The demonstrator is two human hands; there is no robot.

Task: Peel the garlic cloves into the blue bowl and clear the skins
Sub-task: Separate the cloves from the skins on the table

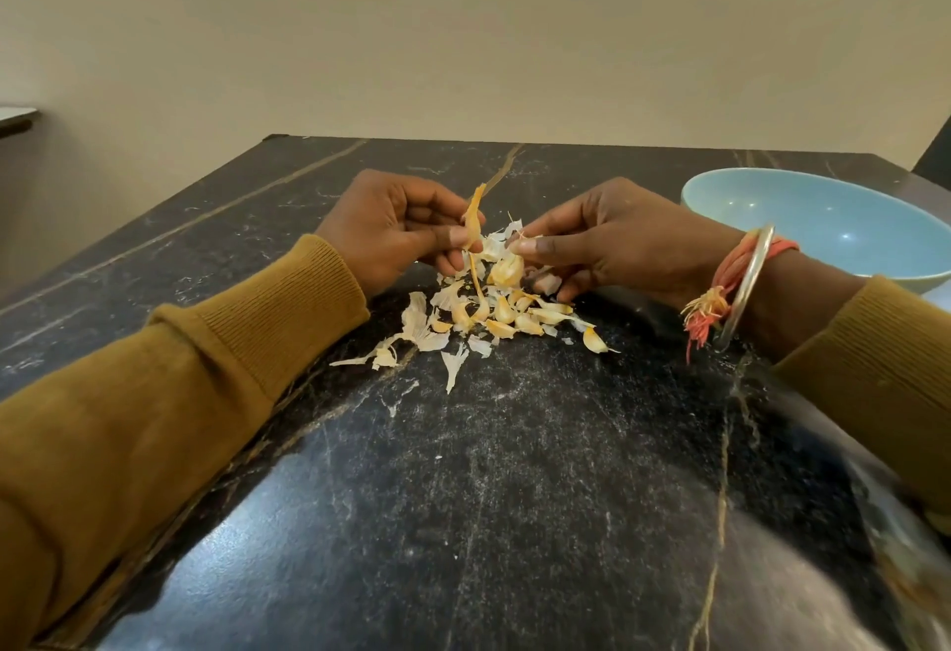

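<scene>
Both hands work close together just above the heap. The left hand [406, 234] has its fingers curled and pinches a long tan strip of skin [473, 215] between thumb and forefinger, while the right hand [617, 241] closes thumb and forefinger on the tip of a garlic clove [507, 270] that hangs just beneath them. The two grips likely pull against each other so that the husk tears away. Holding the work right over the pile of skins and cloves [489, 316] seems deliberate, since whatever falls lands on litter already gathered in one spot on the black marble table [514, 470]. The blue bowl [823, 218] stands on the table beyond the right wrist, near enough for a short reach with a finished clove. As much of its inside as shows holds nothing, so the task looks early. The bowl's near wall is covered by the wrist, with its metal bangle [746, 285] and orange thread [720, 285], and its right edge is cut off by the frame. Whether the right hand's lower fingers also steady the clove I cannot tell, as they curl under the palm. In the heap, whole cloves and empty husks are hard to tell apart, though one clove [594, 340] lies a little clear at the right.
</scene>
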